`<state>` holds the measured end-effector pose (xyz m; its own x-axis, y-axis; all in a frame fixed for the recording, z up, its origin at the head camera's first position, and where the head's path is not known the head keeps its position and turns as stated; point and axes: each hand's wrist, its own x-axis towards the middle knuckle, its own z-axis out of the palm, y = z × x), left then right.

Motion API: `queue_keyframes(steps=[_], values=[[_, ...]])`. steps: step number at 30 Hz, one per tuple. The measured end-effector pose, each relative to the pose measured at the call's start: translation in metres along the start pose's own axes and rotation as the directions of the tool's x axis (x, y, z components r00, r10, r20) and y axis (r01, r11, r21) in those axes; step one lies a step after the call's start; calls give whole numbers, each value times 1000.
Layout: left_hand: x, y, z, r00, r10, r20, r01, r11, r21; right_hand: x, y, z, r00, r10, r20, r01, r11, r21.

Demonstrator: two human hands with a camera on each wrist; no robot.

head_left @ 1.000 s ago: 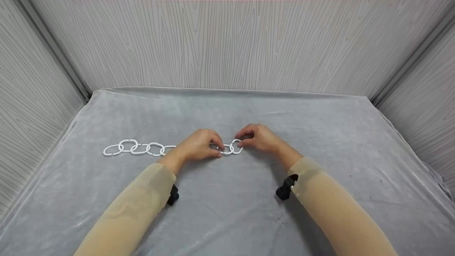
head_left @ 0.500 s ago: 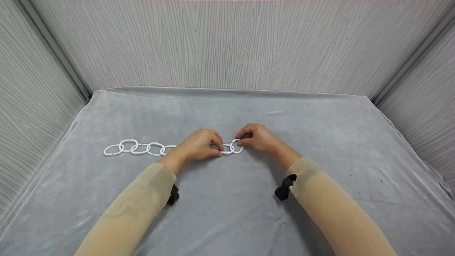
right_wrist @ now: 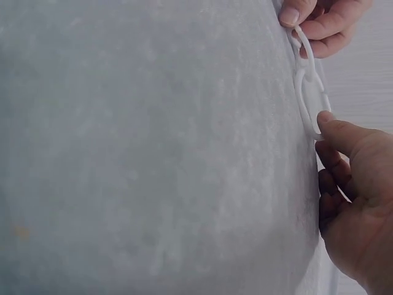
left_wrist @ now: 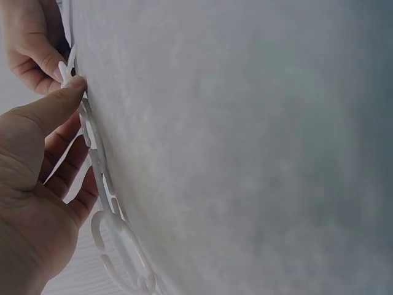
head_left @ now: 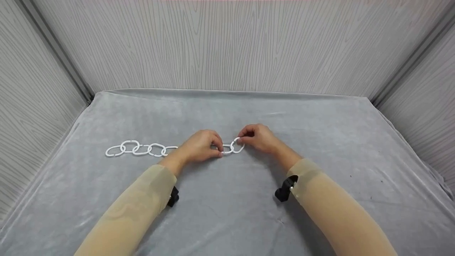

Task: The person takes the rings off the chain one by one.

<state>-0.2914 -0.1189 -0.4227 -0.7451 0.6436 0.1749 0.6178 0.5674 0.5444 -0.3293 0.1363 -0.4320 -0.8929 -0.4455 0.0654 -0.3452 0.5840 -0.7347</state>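
A chain of white plastic links [head_left: 156, 144] lies across the grey cloth, running from the left under my left hand to my right hand. Small splits show in several links. My left hand [head_left: 199, 145] pinches a link [head_left: 228, 144] near the chain's right end between thumb and fingers; the wrist hides the chain's middle. With thumb and forefinger, my right hand [head_left: 261, 138] pinches the end link [head_left: 237, 152], which tilts up on its right side. In the right wrist view this end link [right_wrist: 301, 101] hooks through the neighbouring one, with the right thumb on its rim.
Grey cloth [head_left: 227, 206] covers the table, with slight wrinkles. Pale wood-grain panels [head_left: 227, 46] stand behind it and at both sides. A black wrist camera [head_left: 283, 193] is strapped on the right forearm, another [head_left: 173, 196] on the left.
My left fingers have closed in on their link. My right hand has shifted slightly right, and the end link it pinches is drawn a little up and right.
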Motion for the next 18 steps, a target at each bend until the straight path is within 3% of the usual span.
queue_keyframes(steps=[9, 18], values=[[-1, 10, -14, 998, -23, -62, 23, 1000, -4, -4, -11, -10, 998, -9, -57, 16, 994, 109], [-2, 23, -26, 994, 10, -111, -9, 1000, 7, -12, -19, -18, 995, -4, -102, 21, 985, 173]])
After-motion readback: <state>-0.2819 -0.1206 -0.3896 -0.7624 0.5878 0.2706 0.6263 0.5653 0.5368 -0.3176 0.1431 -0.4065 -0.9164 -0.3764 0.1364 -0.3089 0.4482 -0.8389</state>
